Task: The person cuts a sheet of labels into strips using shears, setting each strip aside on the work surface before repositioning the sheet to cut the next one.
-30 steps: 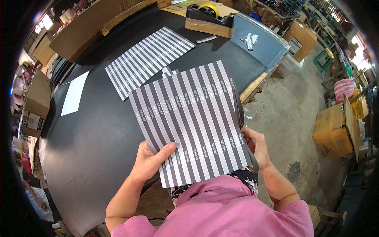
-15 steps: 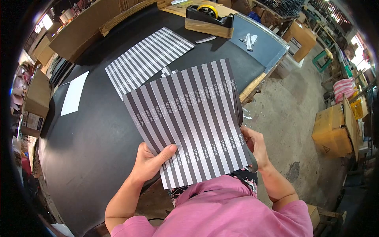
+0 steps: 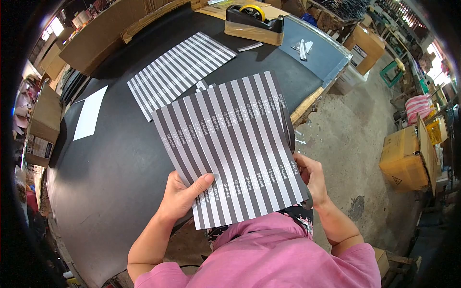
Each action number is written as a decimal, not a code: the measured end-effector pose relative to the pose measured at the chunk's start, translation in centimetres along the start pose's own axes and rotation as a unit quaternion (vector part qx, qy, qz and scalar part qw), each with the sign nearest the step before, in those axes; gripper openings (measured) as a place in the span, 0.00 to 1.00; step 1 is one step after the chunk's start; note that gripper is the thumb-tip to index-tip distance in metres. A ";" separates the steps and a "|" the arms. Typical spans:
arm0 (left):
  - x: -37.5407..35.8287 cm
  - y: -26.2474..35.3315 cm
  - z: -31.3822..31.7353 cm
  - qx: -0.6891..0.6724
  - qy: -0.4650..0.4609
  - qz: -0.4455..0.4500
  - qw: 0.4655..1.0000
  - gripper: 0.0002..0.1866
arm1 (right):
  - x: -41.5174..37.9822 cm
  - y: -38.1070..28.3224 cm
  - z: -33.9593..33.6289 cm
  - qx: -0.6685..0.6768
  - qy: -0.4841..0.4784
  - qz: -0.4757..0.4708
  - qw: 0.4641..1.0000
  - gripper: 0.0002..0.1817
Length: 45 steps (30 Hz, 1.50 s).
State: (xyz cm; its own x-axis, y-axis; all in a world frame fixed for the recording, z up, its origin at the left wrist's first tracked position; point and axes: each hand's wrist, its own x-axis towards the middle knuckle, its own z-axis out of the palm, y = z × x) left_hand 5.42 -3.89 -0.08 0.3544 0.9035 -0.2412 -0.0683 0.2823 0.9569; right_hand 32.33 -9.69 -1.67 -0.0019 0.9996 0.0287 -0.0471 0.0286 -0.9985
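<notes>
A sheet printed with black and silver-grey stripes and the words "GENUINE LEATHER" (image 3: 235,149) is held up in front of my body, over the table's near edge. My left hand (image 3: 185,194) grips its lower left part, thumb on top and fingers hidden underneath. At the sheet's right edge, my right hand (image 3: 312,180) is closed around what look like dark-handled scissors (image 3: 308,202), mostly hidden by the sheet and the fingers. A second striped sheet (image 3: 180,72) lies flat on the black table behind, with small striped strips (image 3: 204,85) beside it.
On the black tabletop (image 3: 110,192) lies a white piece of paper (image 3: 91,113) at left. A tape dispenser (image 3: 254,29) stands at the back, near small scraps (image 3: 302,49) on a grey-blue board. Cardboard boxes (image 3: 406,156) and a green stool (image 3: 392,73) are on the right.
The held sheet has shifted and turned slightly, its upper left corner moving right and its lower edge left. Both hands keep nearly the same place.
</notes>
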 end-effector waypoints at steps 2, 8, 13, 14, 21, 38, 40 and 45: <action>0.0 0.2 0.1 -0.006 0.000 -0.010 1.000 0.18 | 0.1 -0.1 0.2 0.006 0.004 0.000 1.000 0.23; 0.0 -0.1 -0.2 -0.005 0.003 -0.014 1.000 0.19 | 0.0 -0.4 0.2 0.008 0.000 0.009 1.000 0.22; 0.0 0.1 0.0 -0.011 0.005 -0.018 1.000 0.19 | 0.0 -0.1 0.0 -0.015 0.002 0.018 1.000 0.24; 0.0 0.1 0.1 -0.017 0.007 -0.012 1.000 0.18 | 0.0 -0.1 0.0 -0.013 0.005 0.021 1.000 0.23; -0.1 0.1 -0.1 -0.006 0.004 -0.023 1.000 0.18 | -0.1 -0.4 0.1 -0.002 0.010 0.048 0.999 0.23; 0.0 0.2 -0.1 -0.023 0.000 -0.030 0.999 0.20 | -0.2 -0.9 0.4 -0.018 0.026 0.045 0.998 0.23; -0.1 0.3 0.0 -0.025 -0.002 -0.029 0.999 0.20 | -0.2 -0.8 0.4 -0.024 0.031 0.051 0.998 0.24; 0.0 0.1 -0.1 -0.033 -0.004 -0.027 0.999 0.20 | -0.1 -0.8 0.4 -0.028 0.031 0.041 0.998 0.20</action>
State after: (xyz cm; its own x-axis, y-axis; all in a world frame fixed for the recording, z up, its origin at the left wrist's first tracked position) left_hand 5.32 -3.83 -0.01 0.3664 0.8838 -0.2911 -0.1107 0.3520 0.9294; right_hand 32.01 -9.82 -0.88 0.0577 0.9969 -0.0535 0.0068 -0.0540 -0.9985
